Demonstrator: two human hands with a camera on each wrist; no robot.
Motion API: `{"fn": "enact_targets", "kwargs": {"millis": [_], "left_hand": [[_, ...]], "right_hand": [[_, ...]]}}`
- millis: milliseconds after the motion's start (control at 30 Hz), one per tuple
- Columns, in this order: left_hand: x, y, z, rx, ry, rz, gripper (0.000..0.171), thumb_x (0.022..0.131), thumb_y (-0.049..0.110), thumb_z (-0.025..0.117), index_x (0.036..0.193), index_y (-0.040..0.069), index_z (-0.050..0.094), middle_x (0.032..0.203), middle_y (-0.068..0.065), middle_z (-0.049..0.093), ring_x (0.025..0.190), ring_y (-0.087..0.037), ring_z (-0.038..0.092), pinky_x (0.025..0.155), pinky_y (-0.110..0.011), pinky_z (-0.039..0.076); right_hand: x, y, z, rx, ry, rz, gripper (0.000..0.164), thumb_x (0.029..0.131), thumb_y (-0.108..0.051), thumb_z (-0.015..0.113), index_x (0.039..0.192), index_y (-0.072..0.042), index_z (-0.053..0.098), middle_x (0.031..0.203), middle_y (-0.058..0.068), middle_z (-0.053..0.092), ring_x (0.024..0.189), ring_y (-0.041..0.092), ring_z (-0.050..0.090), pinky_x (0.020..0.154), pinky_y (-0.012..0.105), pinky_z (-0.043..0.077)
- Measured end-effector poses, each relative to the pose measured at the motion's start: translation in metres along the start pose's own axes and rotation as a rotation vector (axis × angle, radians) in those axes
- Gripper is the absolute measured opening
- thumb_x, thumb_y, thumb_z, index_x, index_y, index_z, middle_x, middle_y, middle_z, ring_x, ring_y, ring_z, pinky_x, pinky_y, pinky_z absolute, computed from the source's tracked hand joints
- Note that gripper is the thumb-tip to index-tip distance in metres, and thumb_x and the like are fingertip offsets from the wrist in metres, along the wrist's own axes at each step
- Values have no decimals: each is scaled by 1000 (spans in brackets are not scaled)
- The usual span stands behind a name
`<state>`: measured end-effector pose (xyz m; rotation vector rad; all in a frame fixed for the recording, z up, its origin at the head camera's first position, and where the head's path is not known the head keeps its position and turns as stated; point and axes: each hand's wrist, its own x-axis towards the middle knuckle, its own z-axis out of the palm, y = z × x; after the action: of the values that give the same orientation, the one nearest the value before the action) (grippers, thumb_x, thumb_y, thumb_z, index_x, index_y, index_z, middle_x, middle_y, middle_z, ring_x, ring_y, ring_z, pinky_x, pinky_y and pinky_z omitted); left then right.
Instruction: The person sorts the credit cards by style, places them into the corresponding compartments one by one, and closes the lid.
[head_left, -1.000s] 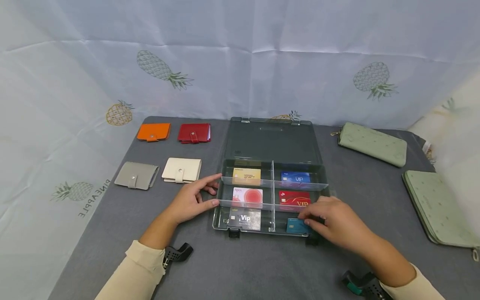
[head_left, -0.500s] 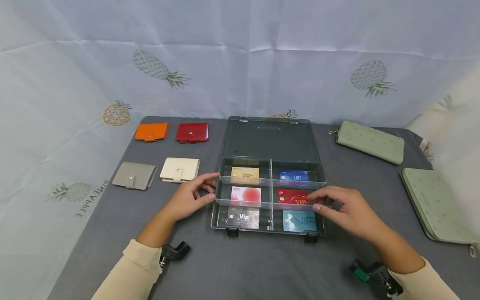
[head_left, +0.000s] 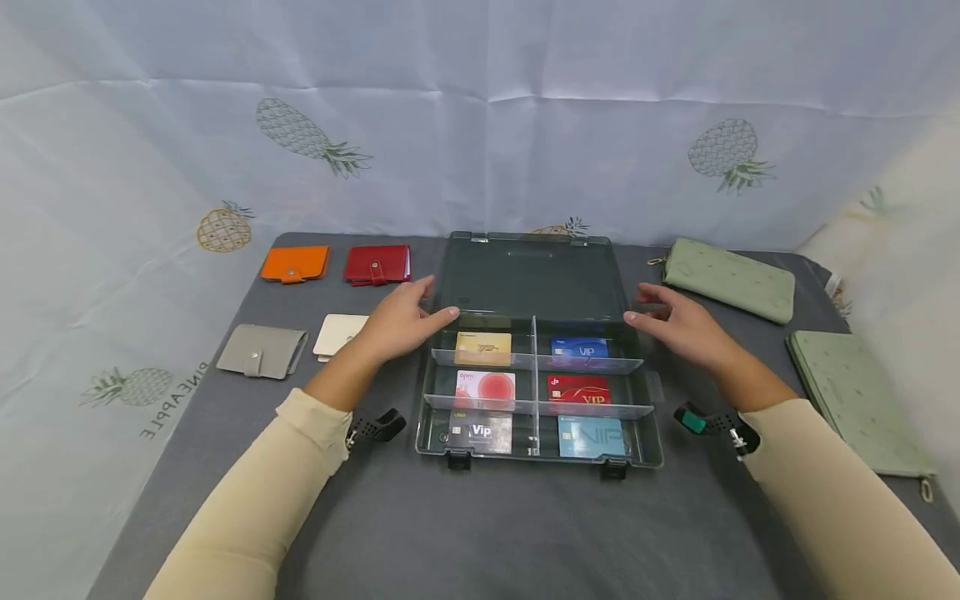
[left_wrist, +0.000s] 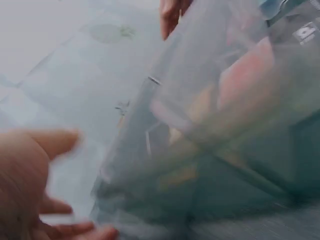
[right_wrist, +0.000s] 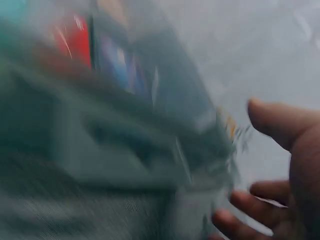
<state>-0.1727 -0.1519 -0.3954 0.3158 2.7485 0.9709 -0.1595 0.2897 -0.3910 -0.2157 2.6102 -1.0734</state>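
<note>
A dark translucent divided box (head_left: 537,457) lies on the table with its lid (head_left: 532,275) folded back. Its compartments each bear a card: gold card (head_left: 483,347), blue VIP card (head_left: 580,347), pink card (head_left: 486,387), red VIP card (head_left: 578,388), grey Vip card (head_left: 481,432) and teal card (head_left: 591,437). Beside the lid's left edge is my left hand (head_left: 401,321), fingers spread and holding nothing. My right hand (head_left: 678,327) hovers by the lid's right edge, thumb and fingers apart. Both wrist views are blurred; they show the hands next to the box sides.
Left of the box lie orange (head_left: 295,263), red (head_left: 377,264), grey (head_left: 262,350) and cream (head_left: 339,333) card holders, the cream one partly behind the left hand. On the right are two green zip wallets, one farther back (head_left: 729,279) and one nearer (head_left: 858,400).
The right hand has let go of the teal card, which now lies flat in the front right compartment. Both hands have moved up from the box's sides to beside the lid.
</note>
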Motion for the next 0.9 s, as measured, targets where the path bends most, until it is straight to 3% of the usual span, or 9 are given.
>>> {"fn": "enact_targets", "kwargs": {"millis": [100,200,367,500,633,733,800,900], "left_hand": [[21,6,1,81,-79,-54,86,102,51,66,162,-4,38,151,-23,57,135,-38,57,111,-56,47],[32,6,0,75,-82,-88,80,100,48,71,157,-4,48,145,-22,62,133,-37,59,110,-54,49],[35,2,-2,-45,-47,-135,77,93,41,82,152,0,55,141,-18,64,129,-34,60,106,-52,52],[35,4,1,-93,-5,-123,80,89,38,88,152,1,56,139,-16,65,126,-33,61,104,-50,53],[31,9,4,-90,128,-71,76,89,35,89,150,3,58,134,-13,67,118,-30,64,98,-49,54],[21,9,2,-168,228,-8,65,94,37,84,146,5,60,131,-10,67,117,-28,64,97,-49,54],[9,7,-3,-258,253,24,54,101,38,76,142,6,63,131,-10,68,119,-28,63,101,-49,53],[-12,-1,-12,-392,236,90,44,111,37,59,135,1,66,129,-16,70,121,-32,64,105,-50,51]], "right_hand": [[14,6,-5,-58,-87,-3,82,108,-41,64,166,4,27,161,31,42,144,51,45,110,68,42],[20,10,-5,-79,-113,-16,80,107,-39,67,164,5,33,157,32,47,141,49,50,109,66,45],[22,12,-3,-44,-71,-24,75,107,-36,67,161,6,38,152,32,52,137,47,53,107,64,46],[19,11,1,-23,15,-22,73,105,-33,71,160,5,41,146,31,56,133,45,54,105,63,47],[12,7,8,-36,169,-47,74,100,-29,78,159,1,45,143,28,59,129,46,57,99,63,50],[1,5,12,-45,280,-112,70,101,-24,78,159,-1,47,144,27,59,125,47,60,94,62,52],[-12,3,13,-34,315,-150,64,104,-22,74,159,-2,48,145,27,59,122,42,61,93,52,53],[-35,2,11,53,309,-207,50,111,-23,62,156,-4,53,145,18,63,123,20,63,97,30,49]]}}
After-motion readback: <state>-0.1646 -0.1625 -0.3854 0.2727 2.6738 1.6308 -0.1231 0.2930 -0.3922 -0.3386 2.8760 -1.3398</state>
